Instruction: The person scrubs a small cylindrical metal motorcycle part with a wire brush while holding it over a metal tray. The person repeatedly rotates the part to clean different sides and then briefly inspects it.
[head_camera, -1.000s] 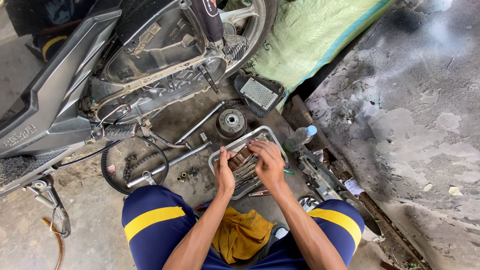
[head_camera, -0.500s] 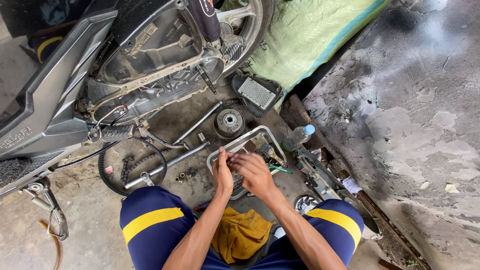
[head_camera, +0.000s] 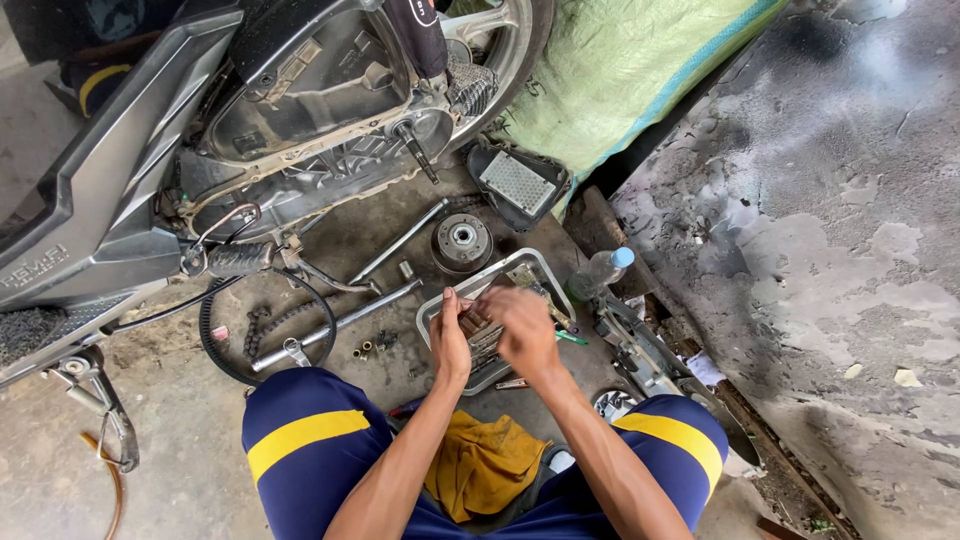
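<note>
I squat over a metal tray (head_camera: 541, 268) of hand tools on the concrete floor. My left hand (head_camera: 449, 338) rests on the tray's near left side, fingers curled around a small metal tool among the others. My right hand (head_camera: 522, 328) reaches into the middle of the tray, fingers bent down onto the tools; what it grips is hidden beneath it. Just beyond the tray lies a round clutch part (head_camera: 461, 241). The scooter's open engine casing (head_camera: 300, 110) fills the upper left.
A black drive belt (head_camera: 215, 345), a long socket wrench (head_camera: 335, 322) and small nuts (head_camera: 368, 348) lie left of the tray. An air filter cover (head_camera: 518, 182), a plastic bottle (head_camera: 600, 270) and a yellow rag (head_camera: 480, 465) are close by. A rough wall (head_camera: 820, 250) runs along the right.
My right hand has moved down and left across the tray, closer to my left hand. My left hand has stayed on the tray's left side.
</note>
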